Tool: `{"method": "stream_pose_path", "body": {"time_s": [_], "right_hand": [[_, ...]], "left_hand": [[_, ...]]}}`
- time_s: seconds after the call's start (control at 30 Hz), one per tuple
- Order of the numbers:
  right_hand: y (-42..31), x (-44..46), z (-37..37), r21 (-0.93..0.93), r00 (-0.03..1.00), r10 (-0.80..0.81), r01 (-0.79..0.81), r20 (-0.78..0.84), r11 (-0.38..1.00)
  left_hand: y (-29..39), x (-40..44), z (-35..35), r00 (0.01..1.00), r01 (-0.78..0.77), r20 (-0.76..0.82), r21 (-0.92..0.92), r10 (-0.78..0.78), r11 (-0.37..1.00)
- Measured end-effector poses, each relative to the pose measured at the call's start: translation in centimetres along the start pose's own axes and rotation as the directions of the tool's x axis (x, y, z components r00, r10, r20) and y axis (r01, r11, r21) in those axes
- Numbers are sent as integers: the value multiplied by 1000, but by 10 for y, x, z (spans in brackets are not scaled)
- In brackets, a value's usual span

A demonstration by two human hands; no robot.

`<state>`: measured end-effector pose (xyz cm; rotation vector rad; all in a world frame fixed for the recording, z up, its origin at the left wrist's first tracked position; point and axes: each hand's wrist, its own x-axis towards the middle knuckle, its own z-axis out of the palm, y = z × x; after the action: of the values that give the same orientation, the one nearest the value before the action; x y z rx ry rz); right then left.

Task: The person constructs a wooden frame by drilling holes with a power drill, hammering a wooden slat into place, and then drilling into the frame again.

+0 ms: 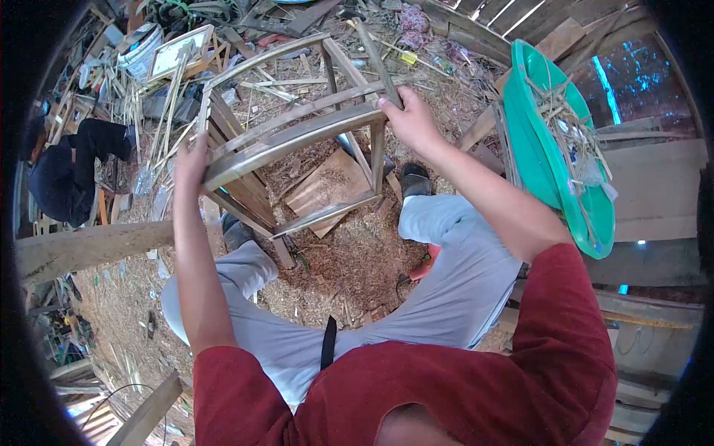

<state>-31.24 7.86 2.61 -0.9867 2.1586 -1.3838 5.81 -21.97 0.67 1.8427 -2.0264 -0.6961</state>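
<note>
A bare wooden frame [297, 141], built of rails and posts like a chair or stool without its seat, is tilted in front of me between my knees. My left hand [192, 165] is closed on its left side, slightly blurred, with the fingers partly hidden. At the right corner, my right hand [411, 121] grips the rail where a slanted post meets it, thumb on top. Below the frame, a flat wooden board [331, 189] lies on the sawdust floor between my feet.
Green plastic basins [524, 123] holding wood scraps stand to the right. A person in dark clothing [63, 175] crouches at far left. A wooden beam [97, 249] juts in from the left. Thin sticks [172, 111] and a white-panelled frame [178, 53] fill the back left. Something orange-red [425, 264] lies by my right leg.
</note>
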Motion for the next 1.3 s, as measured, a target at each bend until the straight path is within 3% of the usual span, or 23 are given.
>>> {"method": "stream_pose_path", "body": {"time_s": [0.07,0.13,0.2,0.27,0.33,0.47,0.57,0.63,0.67,0.73,0.77,0.87,0.93,0.97,1.07,1.17,1.27,1.3], "right_hand": [[-2,-11,-3,115,995,95,-97,23,989],[-1,-22,-3,191,986,144,-157,79,969],[4,-33,-3,226,976,147,-182,162,957],[-9,-48,-4,320,933,185,-285,310,903],[-22,-58,-9,370,877,225,-395,425,841],[-38,-44,-37,278,905,163,-286,392,917],[-21,-21,-50,208,996,41,-56,73,976],[9,-1,-54,128,981,-52,76,-185,989],[24,8,-60,19,957,-54,62,-285,998],[44,18,-73,-189,880,-88,-3,-468,982],[68,28,-78,-188,882,-15,-84,-471,978],[106,29,-76,-438,882,186,-386,-432,812],[127,27,-76,-633,901,359,-428,-244,645],[138,26,-72,-722,876,455,-417,-159,552],[164,4,-57,-850,880,467,-179,87,495],[182,-8,-35,-880,882,439,-63,171,470],[207,-12,2,-834,909,414,-272,-59,479],[256,-12,25,-801,939,309,-298,-149,519]], "left_hand": [[56,-56,-8,883,-247,-254,462,394,852],[93,-92,-4,802,-595,-34,40,596,803],[111,-139,17,579,-805,-10,151,815,573],[123,-181,28,494,-861,101,191,864,471],[114,-189,47,532,-845,161,170,832,507],[124,-190,53,580,-814,253,145,774,562],[121,-183,62,554,-830,221,80,802,552],[121,-180,59,591,-803,236,82,771,590],[122,-177,54,606,-791,245,85,757,606],[117,-162,46,573,-818,111,136,812,559],[119,-156,39,597,-801,98,133,797,584],[119,-136,14,636,-767,26,137,771,627],[112,-122,5,639,-759,-11,149,769,634],[106,-115,1,638,-758,-22,159,769,633],[105,-114,-2,681,-724,-19,134,732,677],[98,-118,-1,704,-706,-15,96,710,702],[91,-124,5,695,-714,-21,92,718,694],[91,-127,4,693,-718,-33,60,720,694]]}}
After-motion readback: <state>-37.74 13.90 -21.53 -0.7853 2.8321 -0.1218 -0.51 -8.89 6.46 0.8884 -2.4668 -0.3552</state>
